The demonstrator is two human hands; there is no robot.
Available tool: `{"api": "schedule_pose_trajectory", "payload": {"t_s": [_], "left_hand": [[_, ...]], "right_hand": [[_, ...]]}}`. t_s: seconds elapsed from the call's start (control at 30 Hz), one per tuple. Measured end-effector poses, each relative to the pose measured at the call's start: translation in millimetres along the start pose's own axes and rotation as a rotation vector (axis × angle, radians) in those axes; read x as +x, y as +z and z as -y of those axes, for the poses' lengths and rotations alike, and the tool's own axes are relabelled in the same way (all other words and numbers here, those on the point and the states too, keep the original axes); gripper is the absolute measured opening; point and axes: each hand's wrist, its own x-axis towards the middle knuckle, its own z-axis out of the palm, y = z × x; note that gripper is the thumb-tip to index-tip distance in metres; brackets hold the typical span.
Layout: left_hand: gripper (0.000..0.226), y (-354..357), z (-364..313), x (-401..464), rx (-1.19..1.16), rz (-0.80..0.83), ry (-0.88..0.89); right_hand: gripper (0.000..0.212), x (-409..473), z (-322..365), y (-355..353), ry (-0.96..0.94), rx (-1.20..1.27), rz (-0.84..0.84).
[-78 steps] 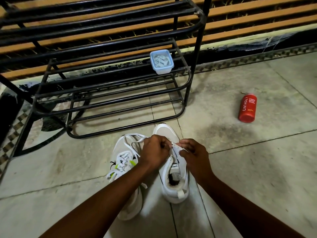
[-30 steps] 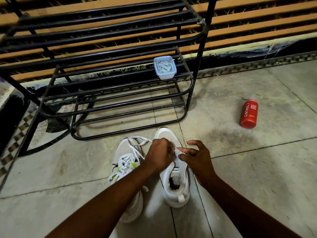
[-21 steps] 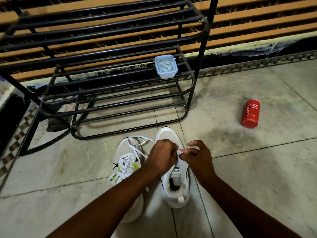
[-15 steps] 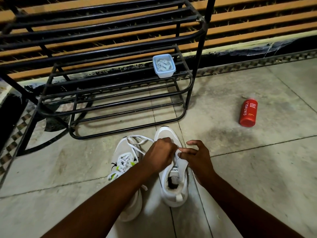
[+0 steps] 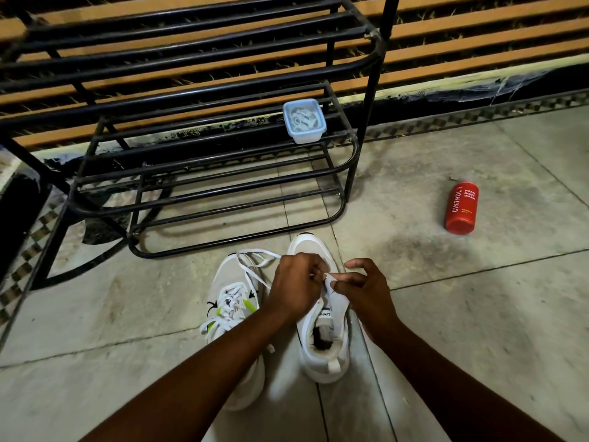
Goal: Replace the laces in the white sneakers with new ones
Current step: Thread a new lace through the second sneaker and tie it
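Lacing the right-hand sneaker, halfway through the pair

Your left hand [image 5: 298, 283] and right hand [image 5: 363, 287] both pinch the lace [image 5: 328, 277] over the sneaker [image 5: 322, 342] on the floor; its neighbour [image 5: 231, 311] looks laced already. On the rack [image 5: 204, 173], the tub [image 5: 304, 121] holds white coils, seemingly laces.

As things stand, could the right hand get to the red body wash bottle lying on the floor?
Probably yes: bare floor lies between the right hand and the red bottle, but that hand now pinches a white lace.
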Motion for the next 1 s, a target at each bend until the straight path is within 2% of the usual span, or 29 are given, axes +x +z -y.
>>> {"api": "schedule_pose_trajectory", "payload": {"t_s": [0.13,0.27,0.37,0.53,0.63,0.87,1.0], "left_hand": [[0.024,-1,0,1,0.005,0.022,0.004],[0.021,2,1,-5,0.172,0.100,0.118],[0.025,0,2,-4,0.174,0.092,0.107],[0.042,-3,0,-7,0.124,0.014,0.035],[0.041,-3,-1,-8,0.144,0.009,0.034],[0.038,-3,-6,-9,0.171,0.016,0.017],[0.042,0,-2,-12,0.409,-0.020,0.045]], "right_hand": [[0.042,1,2,1,0.002,-0.029,0.015],[0.036,1,3,-1,0.071,0.121,0.033],[0.035,0,3,-1,0.083,0.165,0.046],[0.034,6,8,3,-0.020,-0.107,-0.001],[0.034,10,13,6,-0.100,-0.276,-0.033],[0.035,13,20,8,-0.270,-0.434,-0.003],[0.037,9,19,13,-0.363,-0.472,0.007]]}}
